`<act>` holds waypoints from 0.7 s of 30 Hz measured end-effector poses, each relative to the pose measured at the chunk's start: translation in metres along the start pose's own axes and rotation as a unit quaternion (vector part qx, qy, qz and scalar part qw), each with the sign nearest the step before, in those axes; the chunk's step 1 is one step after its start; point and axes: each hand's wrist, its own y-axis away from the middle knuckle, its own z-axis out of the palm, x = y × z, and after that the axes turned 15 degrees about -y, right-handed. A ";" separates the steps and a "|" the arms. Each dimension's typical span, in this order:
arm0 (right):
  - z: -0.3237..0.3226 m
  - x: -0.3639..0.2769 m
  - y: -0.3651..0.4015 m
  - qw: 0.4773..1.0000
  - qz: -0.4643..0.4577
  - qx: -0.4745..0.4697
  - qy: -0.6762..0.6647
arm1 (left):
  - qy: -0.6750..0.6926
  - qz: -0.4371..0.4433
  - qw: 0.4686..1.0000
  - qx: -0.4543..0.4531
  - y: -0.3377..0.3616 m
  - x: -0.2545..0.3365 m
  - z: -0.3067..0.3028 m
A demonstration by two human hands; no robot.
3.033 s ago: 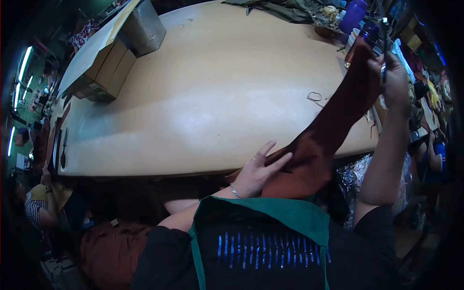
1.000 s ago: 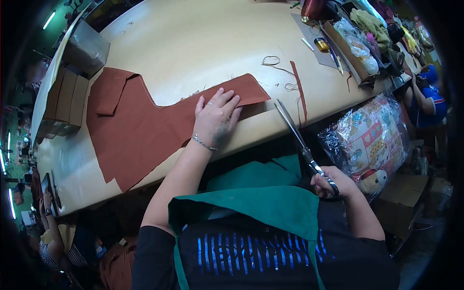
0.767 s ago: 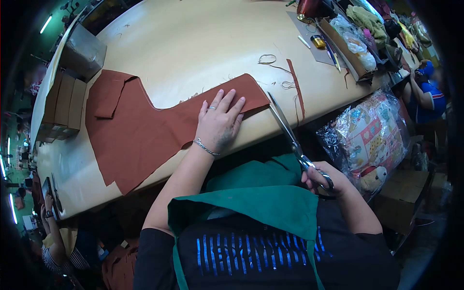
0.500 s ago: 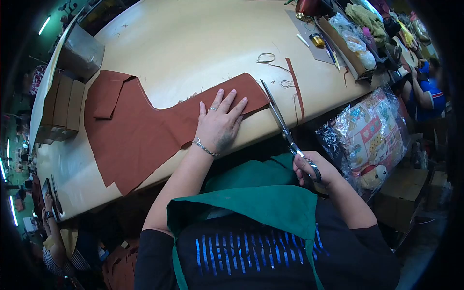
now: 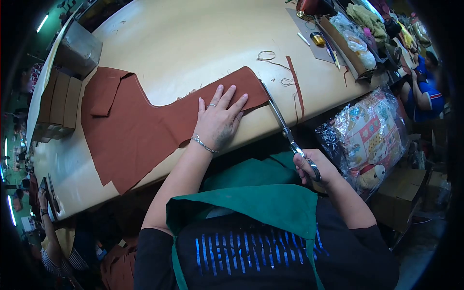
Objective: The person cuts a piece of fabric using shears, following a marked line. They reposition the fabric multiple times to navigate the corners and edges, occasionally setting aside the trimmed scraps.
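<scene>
A rust-brown piece of fabric (image 5: pixel 137 130) lies on the table, wide at the left with a small folded flap, narrowing to a strip at the right. My left hand (image 5: pixel 216 118) rests flat on that strip, fingers spread. In my right hand (image 5: pixel 316 166) I grip the handles of large metal scissors (image 5: pixel 284 124). The blades look almost together, and their tips lie right at the fabric's short right edge. Just right of the scissors are a narrow brown offcut (image 5: pixel 295 87) and some loose threads (image 5: pixel 268 58).
On the table's far right stand a cardboard tray (image 5: pixel 338 41) of odds and ends, a small jar (image 5: pixel 317 38) and pens. Boxes (image 5: pixel 58 101) are stacked at the left. A plastic-wrapped printed bundle (image 5: pixel 372 135) sits beside the table edge. Other people are at both sides.
The fabric has slid slightly left and away from me, with my left hand still flat on it. The scissors have barely moved.
</scene>
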 end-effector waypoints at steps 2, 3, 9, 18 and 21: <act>-0.001 0.003 0.000 1.000 0.009 0.004 0.000 | 0.000 -0.001 1.000 0.001 0.000 0.000 0.000; 0.000 0.002 0.002 1.000 0.014 0.008 0.009 | -0.001 -0.002 1.000 0.001 0.000 0.000 0.000; -0.002 -0.001 0.006 0.998 0.035 0.011 0.044 | -0.002 -0.001 1.000 -0.002 0.000 0.000 0.002; 0.002 -0.014 -0.010 0.999 0.014 -0.044 -0.018 | -0.013 0.025 0.999 -0.026 0.007 0.005 -0.008; 0.003 -0.016 -0.012 0.999 0.026 -0.037 -0.023 | -0.005 0.027 0.999 -0.021 0.007 0.004 -0.006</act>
